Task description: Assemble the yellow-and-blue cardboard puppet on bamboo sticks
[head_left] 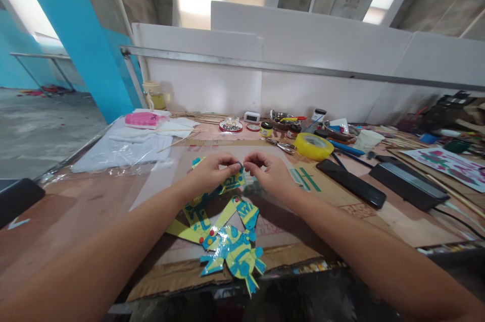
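My left hand [215, 170] pinches the upper edge of a flat blue-and-yellow painted cutout [237, 180] between thumb and forefinger. Close beside it, my right hand [267, 170] has its thumb and forefinger pressed together near the cutout's corner; what is in that pinch, if anything, is too small to make out. Below the hands lies a jointed cutout figure [237, 251] in the same colours, glossy, with red and yellow round fasteners at its joints. It reaches over the front of the cardboard [299, 251]. My left hand and forearm partly cover the held cutout.
Right of my hands lie pliers [281, 146], a yellow tape roll [313, 146], a black phone [350, 183] and a black cabled device [407, 185]. Paint jars [265, 129] and a dish of small beads [231, 125] stand behind. White sheets and a pink packet [142, 120] lie left.
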The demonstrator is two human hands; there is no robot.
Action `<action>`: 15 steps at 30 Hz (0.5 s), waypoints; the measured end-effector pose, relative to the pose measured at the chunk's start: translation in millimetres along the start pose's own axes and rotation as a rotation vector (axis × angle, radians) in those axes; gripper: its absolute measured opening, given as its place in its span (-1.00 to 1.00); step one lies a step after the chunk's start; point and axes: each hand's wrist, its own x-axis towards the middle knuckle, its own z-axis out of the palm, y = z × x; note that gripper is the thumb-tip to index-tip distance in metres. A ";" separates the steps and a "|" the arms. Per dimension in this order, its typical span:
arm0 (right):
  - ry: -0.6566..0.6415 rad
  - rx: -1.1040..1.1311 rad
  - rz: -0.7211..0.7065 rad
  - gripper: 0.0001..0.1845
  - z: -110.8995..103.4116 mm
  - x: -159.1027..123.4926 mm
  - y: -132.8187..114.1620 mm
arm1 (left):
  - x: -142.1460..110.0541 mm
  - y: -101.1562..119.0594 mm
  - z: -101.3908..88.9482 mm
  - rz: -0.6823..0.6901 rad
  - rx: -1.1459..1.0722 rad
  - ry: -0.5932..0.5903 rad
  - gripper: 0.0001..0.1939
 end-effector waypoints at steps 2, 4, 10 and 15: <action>-0.014 0.023 -0.023 -0.95 -0.8 -0.1 -1.2 | 0.4 0.8 0.1 0.012 -0.001 -0.006 -0.68; -0.044 0.053 -0.025 -0.94 -1.7 0.1 -2.2 | 0.4 2.4 -0.2 0.030 -0.003 -0.022 -0.70; -0.072 0.067 -0.036 -0.94 -3.3 0.1 -4.6 | -0.7 7.1 -2.4 0.076 0.002 -0.026 -0.72; -0.081 0.060 -0.033 -0.92 -3.7 -1.2 -4.9 | -1.6 9.5 -4.2 0.079 0.010 -0.029 -0.73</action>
